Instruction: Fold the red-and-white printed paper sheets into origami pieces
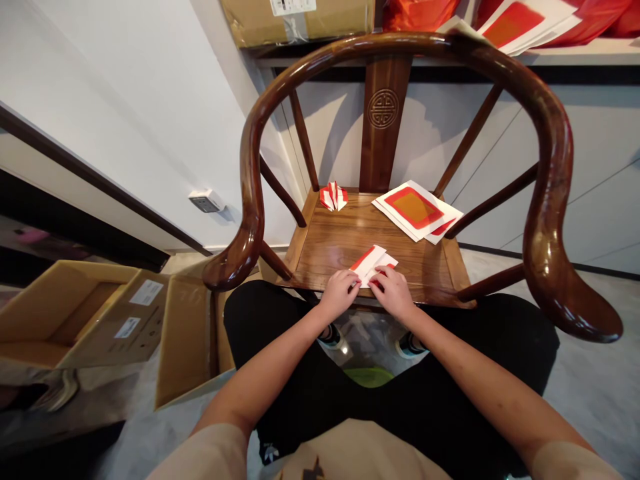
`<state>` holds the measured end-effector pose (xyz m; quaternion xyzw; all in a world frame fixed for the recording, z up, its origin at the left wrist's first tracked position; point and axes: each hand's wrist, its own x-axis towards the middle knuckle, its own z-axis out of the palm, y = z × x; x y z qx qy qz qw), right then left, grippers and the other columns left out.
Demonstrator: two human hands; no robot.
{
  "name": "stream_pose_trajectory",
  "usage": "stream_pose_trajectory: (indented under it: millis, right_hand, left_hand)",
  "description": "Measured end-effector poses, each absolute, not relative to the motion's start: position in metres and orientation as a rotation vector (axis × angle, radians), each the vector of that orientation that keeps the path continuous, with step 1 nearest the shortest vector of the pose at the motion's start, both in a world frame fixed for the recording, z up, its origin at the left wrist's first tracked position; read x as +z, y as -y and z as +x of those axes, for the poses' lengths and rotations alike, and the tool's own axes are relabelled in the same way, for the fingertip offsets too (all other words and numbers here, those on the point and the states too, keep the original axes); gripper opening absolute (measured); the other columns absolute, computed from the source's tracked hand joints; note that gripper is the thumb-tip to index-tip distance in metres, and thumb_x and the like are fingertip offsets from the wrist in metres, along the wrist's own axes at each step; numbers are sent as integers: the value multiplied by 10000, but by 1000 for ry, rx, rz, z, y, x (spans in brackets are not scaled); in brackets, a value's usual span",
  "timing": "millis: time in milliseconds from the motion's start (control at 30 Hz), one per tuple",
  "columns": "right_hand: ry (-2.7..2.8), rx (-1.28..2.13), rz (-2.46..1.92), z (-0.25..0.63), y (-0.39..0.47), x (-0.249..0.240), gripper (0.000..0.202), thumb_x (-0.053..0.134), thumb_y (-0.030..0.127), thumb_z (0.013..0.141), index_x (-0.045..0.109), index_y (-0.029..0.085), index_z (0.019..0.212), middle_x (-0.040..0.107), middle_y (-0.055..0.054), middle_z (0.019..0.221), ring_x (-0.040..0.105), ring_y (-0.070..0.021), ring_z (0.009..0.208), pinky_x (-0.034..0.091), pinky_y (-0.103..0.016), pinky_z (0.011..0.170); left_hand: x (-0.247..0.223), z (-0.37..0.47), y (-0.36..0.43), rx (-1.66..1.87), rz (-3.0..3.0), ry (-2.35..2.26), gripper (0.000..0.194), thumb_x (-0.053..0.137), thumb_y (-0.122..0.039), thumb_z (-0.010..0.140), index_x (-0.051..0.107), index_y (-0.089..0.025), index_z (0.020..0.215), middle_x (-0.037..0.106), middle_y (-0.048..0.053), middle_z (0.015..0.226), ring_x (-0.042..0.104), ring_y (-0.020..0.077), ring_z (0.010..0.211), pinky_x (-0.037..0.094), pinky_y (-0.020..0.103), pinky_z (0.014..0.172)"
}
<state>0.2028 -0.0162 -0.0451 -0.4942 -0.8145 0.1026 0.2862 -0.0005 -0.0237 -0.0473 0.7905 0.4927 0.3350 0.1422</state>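
A folded white sheet of paper with red parts [371, 263] lies at the front edge of the wooden chair seat [330, 247]. My left hand [341, 291] pinches its near left side, fingers closed. On the near right side, my right hand [392, 289] grips the same paper with curled fingers. Behind it on the seat, at the back left, sits a small folded red-and-white paper piece [333, 197]. A short stack of white sheets with red and gold rectangles [414, 208] rests at the back right of the seat.
The chair's curved armrail [253, 167] rings the seat. Open cardboard boxes [115, 327] stand on the floor at the left. More printed sheets [520, 27] and red bags [420, 13] lie on the shelf behind, beside a closed cardboard box [320, 23]. A green object [369, 377] is below.
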Motion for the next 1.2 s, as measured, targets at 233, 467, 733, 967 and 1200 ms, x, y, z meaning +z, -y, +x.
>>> stream_pose_trajectory:
  millis: [233,467,733,967,1200]
  right_hand:
    - [2193,262,-1331,203,17,-45,101,609,292,915,689,231,916,653,-77,1207,607,-252,1096,421,-418,900]
    - [2210,264,-1344,203,16,-45,111,605,302,914,691,231,923,657,-81,1209,600,-255,1110,424,-419,900]
    - [2208,263,-1340,203,16,-46,121,596,314,920,688,236,911,659,-82,1204,592,-257,1116,421,-419,898]
    - [2203,273,-1341,203,16,-46,133,583,318,931,685,234,911,656,-79,1204,592,-252,1110,411,-421,909]
    - [2201,290,-1344,203,16,-47,159,561,328,937,693,240,926,650,-88,1213,583,-258,1119,416,-435,928]
  left_hand:
    - [-50,0,24,946,2332,-1455,132,596,-218,917,727,-203,930,689,66,1036,618,216,993,501,394,897]
    - [-51,-1,24,933,2345,-1438,126,608,-205,903,729,-205,939,688,68,1038,613,221,1003,502,402,913]
    - [-47,-8,19,933,2275,-1344,161,603,-198,905,722,-209,1013,701,67,1049,626,221,1020,505,404,934]
    - [-40,-17,10,873,2211,-1274,180,614,-174,890,731,-214,1022,723,53,1051,648,207,1018,503,397,960]
    - [-41,-18,12,847,2218,-1263,236,637,-141,851,736,-234,1044,710,45,1089,631,212,1069,497,404,995]
